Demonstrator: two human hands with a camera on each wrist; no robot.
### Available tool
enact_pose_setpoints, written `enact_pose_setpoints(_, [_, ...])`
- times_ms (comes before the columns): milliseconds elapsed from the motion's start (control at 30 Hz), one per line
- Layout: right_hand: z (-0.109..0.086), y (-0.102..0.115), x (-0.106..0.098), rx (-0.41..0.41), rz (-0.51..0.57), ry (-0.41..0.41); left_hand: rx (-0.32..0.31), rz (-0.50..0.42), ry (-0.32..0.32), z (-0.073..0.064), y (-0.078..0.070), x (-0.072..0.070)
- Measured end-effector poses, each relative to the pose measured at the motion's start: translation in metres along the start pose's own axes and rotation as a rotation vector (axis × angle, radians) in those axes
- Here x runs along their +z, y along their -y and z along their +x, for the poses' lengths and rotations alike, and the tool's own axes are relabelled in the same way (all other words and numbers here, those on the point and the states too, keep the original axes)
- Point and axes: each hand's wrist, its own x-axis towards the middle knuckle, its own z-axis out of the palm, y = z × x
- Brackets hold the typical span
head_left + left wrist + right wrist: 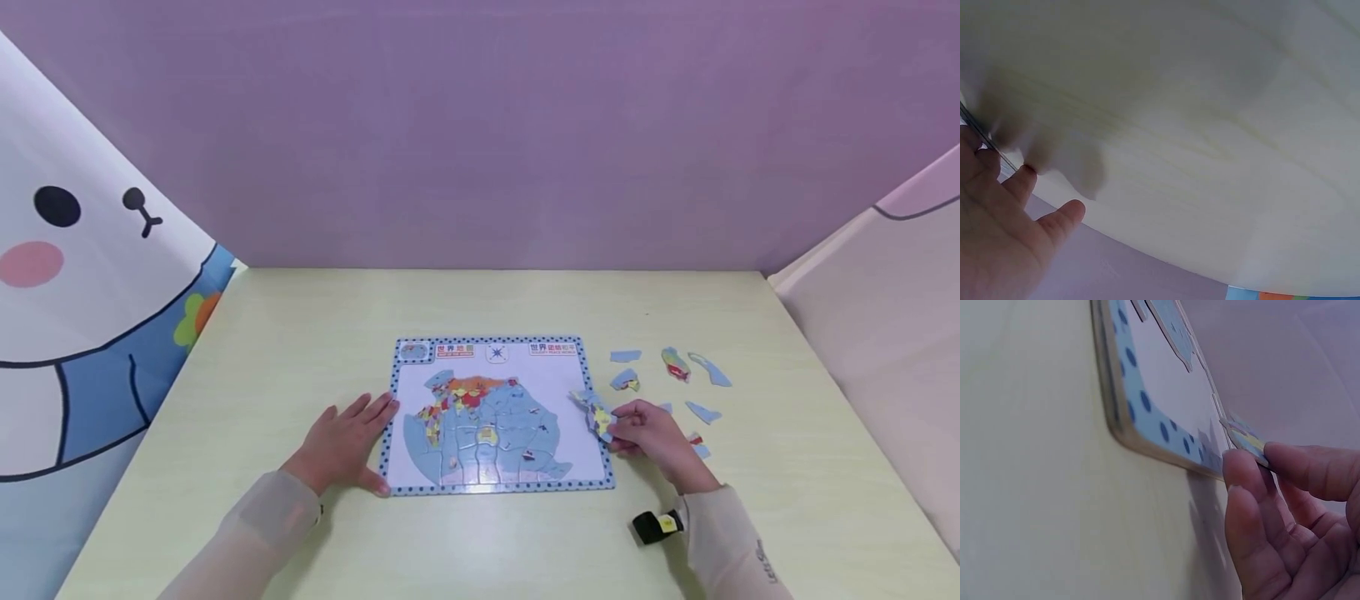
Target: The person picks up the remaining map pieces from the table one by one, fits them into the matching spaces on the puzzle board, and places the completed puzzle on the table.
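A world map jigsaw puzzle board (577, 467) with a dotted blue border lies on the table, its left and middle parts filled with joined pieces. My left hand (345, 442) rests at the board's left edge with fingers spread; in the left wrist view the fingertips (1022, 178) touch that edge. Between thumb and fingers, my right hand (654, 437) pinches a blue and yellow puzzle piece (597, 417) over the board's right border. The right wrist view shows the same puzzle piece (1246, 439) tilted above the board's white area.
Loose puzzle pieces lie right of the board, among them a green and red piece (676, 365), a long blue piece (709, 369) and several smaller ones, some partly behind the right hand. A black device (654, 527) is at the right wrist. A purple wall (495, 150) stands behind the table.
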Motion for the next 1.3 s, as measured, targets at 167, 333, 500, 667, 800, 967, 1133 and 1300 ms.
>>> enact_pose_setpoints(167, [0.000, 0.003, 0.005, -0.001, -0.003, 0.011, -0.006, -0.002, 0.006, 0.000, 0.000, -0.001])
enact_pose_setpoints(333, [0.001, 0.002, 0.009, 0.000, -0.014, 0.012, -0.010, -0.020, 0.004, 0.001, 0.000, 0.001])
enact_pose_setpoints(500, [0.001, 0.004, 0.012, 0.000, -0.026, 0.012, -0.015, -0.031, 0.009, 0.002, 0.000, 0.000])
enact_pose_setpoints(667, [0.002, 0.005, 0.013, -0.001, -0.047, 0.012, -0.015, -0.034, 0.004, 0.002, 0.000, -0.002])
enact_pose_setpoints(800, [0.002, 0.005, 0.015, 0.007, -0.056, 0.010, -0.010, -0.048, 0.014, 0.001, -0.001, -0.003])
enact_pose_setpoints(967, [0.001, 0.004, 0.019, -0.001, -0.063, 0.013, -0.014, -0.041, 0.017, 0.001, -0.002, 0.000])
enact_pose_setpoints(1133, [0.001, 0.004, 0.022, 0.001, -0.065, 0.011, -0.013, -0.038, 0.014, 0.001, -0.002, 0.001])
enact_pose_setpoints(1300, [0.001, 0.004, 0.022, -0.001, -0.061, 0.022, -0.011, -0.042, 0.018, 0.000, -0.002, 0.000])
